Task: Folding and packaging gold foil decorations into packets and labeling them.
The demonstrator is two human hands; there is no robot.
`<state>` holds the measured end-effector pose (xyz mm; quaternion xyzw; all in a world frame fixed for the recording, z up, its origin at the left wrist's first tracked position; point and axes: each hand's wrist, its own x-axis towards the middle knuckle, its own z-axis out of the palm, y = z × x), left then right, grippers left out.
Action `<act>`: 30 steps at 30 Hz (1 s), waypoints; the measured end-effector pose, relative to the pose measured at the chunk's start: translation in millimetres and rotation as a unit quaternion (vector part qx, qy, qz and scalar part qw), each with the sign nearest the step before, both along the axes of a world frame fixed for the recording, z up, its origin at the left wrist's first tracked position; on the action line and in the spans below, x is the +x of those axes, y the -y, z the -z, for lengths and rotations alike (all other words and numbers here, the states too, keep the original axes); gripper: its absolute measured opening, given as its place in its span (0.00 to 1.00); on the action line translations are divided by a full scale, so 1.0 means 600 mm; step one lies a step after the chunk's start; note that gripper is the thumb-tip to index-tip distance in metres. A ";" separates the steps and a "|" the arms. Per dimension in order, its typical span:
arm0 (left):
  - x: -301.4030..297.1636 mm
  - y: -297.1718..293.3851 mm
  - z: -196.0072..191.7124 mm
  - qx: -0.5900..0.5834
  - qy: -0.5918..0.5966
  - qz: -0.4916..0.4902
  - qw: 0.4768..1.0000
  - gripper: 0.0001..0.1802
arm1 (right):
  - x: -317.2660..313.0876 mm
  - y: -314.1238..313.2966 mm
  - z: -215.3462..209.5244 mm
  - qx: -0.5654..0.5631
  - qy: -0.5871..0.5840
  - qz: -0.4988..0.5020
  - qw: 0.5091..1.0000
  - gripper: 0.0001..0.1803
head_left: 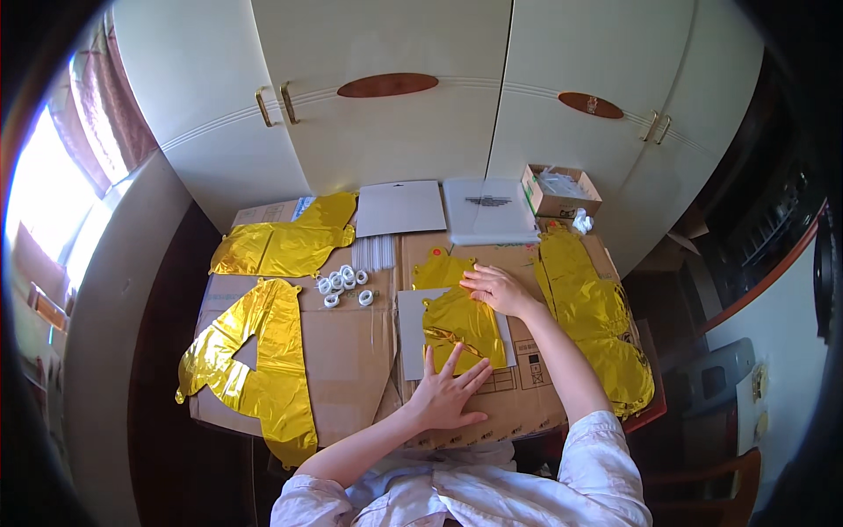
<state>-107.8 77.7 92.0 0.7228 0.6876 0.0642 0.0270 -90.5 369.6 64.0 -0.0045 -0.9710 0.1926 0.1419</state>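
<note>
A gold foil balloon [462,321], flat and partly folded, lies over a grey card [410,338] on the cardboard surface in front of me. Its far part reaches past the card's upper edge. My left hand [448,397] rests at the near edge of the foil with its fingers spread. Farther off, my right hand [499,290] lies flat with its fingers on the foil's upper right side. Neither hand grips anything.
Flat gold foil balloons lie at left [285,338], far left [285,241] and right [588,321]. Nearby are white ribbon rolls [342,281], clear straws [376,252], another grey card [401,208], clear plastic bags [487,224] and a small cardboard box [572,209]. Cabinets [395,140] stand behind.
</note>
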 end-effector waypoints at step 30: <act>0.067 0.125 -0.007 -0.042 0.003 0.041 0.998 0.44 | 0.184 0.127 -0.059 -0.276 0.050 0.135 0.950 0.27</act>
